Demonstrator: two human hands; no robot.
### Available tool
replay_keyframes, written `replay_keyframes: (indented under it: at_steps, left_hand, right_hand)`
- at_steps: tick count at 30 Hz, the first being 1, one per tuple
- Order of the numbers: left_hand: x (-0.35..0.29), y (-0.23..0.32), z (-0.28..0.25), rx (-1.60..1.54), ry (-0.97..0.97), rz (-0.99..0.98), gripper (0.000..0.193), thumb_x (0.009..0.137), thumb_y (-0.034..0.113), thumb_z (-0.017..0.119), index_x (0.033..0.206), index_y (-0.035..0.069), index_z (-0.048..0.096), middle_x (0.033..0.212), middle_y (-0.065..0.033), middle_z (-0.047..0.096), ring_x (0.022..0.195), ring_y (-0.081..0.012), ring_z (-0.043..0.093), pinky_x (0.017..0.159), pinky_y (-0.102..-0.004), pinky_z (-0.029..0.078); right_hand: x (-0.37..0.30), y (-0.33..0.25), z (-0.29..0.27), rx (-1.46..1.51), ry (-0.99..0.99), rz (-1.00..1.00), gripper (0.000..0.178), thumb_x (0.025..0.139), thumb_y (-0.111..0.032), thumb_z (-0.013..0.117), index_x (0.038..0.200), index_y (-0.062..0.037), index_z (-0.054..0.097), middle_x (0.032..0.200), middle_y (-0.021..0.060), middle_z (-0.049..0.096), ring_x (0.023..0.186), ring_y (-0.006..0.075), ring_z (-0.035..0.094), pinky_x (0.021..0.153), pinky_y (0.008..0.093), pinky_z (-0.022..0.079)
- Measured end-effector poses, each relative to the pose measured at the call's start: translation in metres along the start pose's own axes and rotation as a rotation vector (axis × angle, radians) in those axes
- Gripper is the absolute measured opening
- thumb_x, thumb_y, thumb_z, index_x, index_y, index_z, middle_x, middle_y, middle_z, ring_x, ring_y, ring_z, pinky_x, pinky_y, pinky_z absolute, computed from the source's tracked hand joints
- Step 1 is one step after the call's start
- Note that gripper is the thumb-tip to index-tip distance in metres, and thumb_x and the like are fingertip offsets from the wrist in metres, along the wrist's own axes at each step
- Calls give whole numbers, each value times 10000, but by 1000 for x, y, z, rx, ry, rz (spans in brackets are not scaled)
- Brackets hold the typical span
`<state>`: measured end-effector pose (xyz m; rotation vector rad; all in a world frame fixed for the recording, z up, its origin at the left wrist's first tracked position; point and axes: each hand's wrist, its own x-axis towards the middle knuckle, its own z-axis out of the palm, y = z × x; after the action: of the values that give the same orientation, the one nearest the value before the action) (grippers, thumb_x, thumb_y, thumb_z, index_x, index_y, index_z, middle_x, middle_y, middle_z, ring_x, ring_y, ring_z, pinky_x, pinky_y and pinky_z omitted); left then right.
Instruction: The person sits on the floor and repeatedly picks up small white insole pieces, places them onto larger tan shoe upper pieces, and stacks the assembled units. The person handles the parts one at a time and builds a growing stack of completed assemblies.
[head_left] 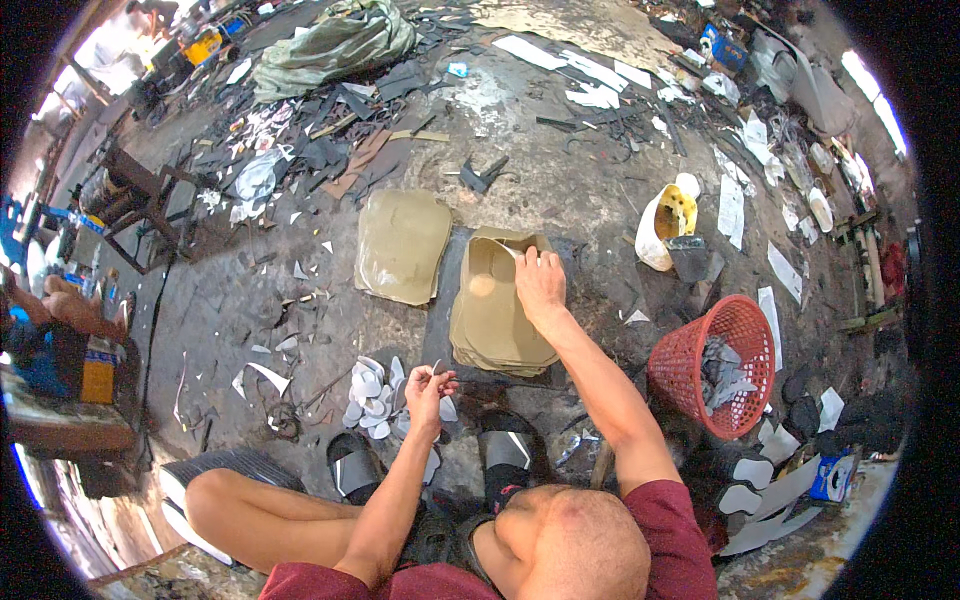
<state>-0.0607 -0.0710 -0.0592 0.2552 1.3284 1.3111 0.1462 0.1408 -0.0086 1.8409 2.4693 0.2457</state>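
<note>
At frame centre, stacked tan sheets (492, 325) were reached by the right hand (540, 278), fingers bunched, grip unclear. One thin grey piece was pinched by the left hand (425, 394); loose grey cutouts (371, 400), lower centre, seemingly remained unused.

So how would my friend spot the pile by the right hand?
Find the red basket. Left of it, the nearer olive pile is yours. The right hand is over it; the farther olive pile has no hand there.
</note>
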Motion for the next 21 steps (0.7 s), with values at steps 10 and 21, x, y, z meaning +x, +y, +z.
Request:
replay_keyframes:
  at_steps: [10, 21]
  left_hand:
    - [-5, 14, 4, -24, 21, 64, 155, 943, 44, 643, 978, 93, 500, 992, -157, 720, 760, -209, 711, 654, -274, 551]
    - [6, 45, -1, -234, 120, 196, 218, 931, 43, 677, 1121, 73, 574, 928, -105, 712, 774, -163, 673, 711, -291, 557]
  right_hand:
    - [-63, 2, -53, 262, -151, -329, 362, 923, -243, 610, 1228, -48, 601, 1211, 196, 659, 1157, 353, 619, 1052, 514, 351]
    - [-158, 39, -189, 1735, 433, 33, 189, 919, -37, 718, 1060, -45, 592, 966, 16, 596, 865, 108, 576, 802, 253, 481]
